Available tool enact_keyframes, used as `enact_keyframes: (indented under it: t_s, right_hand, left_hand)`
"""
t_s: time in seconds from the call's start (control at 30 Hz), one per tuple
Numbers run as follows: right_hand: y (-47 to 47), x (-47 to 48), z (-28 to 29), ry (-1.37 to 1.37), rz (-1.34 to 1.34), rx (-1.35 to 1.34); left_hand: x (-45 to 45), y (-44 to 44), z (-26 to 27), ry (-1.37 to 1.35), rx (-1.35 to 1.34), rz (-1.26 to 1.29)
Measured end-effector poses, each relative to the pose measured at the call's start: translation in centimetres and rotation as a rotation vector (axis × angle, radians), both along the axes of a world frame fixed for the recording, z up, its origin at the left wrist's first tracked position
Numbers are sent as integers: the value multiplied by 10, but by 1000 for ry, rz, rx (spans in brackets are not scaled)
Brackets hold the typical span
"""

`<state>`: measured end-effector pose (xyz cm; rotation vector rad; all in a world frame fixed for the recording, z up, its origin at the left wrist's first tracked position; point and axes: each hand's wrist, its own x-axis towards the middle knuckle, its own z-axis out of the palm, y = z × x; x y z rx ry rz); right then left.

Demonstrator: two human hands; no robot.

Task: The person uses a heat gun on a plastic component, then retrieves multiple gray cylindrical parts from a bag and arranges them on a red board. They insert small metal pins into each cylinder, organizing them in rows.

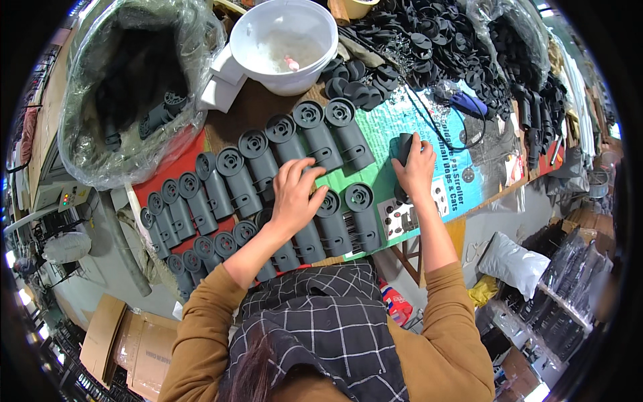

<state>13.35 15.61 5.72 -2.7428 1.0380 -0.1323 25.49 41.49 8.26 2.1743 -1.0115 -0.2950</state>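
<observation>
Two slanting rows of dark grey plastic tube fittings with round slotted heads lie on the workbench, among them one fitting (354, 135) at the upper row's right end and another (363, 216) at the lower row's right end. Over the rows, fingers spread, is my left hand (296, 196); whether something small is under its fingers is hidden. To the right of both rows, my right hand (417, 168) grips a dark plastic fitting (405, 145) over the printed cardboard sheet (452, 166); the hand covers part of it.
A plastic-lined container (75, 130) with dark fittings stands at upper left. Beside it is a white bucket (286, 83). Black plastic discs (422, 45) are heaped at the back, near a blue-handled tool (469, 103) with a black cord. More dark tubes (535, 118) lie at the right.
</observation>
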Motion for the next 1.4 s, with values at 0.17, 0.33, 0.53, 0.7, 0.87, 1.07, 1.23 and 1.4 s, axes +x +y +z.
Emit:
enact_keyframes:
  t_s: [0.17, 0.33, 0.53, 0.7, 0.87, 1.07, 1.23, 1.4]
  right_hand:
    - [-38, 70, 9, -262, 422, -85]
    - [-44, 178, -20, -288, 782, -121]
    - [-70, 206, -40, -197, 863, -95]
    - [-161, 230, -33, -137, 943, -357]
    - [-190, 259, -32, -44, 591, -500]
    - [-138, 178, 11, -321, 739, -290]
    - [-32, 20, 24, -1, 398, 69]
    - [-23, -12, 24, 266, 391, 157]
  left_hand:
    - [27, -58, -10, -91, 5, -163]
    - [48, -92, -31, -284, 215, -377]
    - [51, -86, -53, -274, 194, -373]
    - [50, -86, -55, -255, 177, -356]
    - [53, -87, -50, -229, 181, -359]
    - [52, -86, -53, -218, 166, -347]
    - [53, -86, -52, -179, 169, -373]
    - [48, -86, -42, -228, 217, -383]
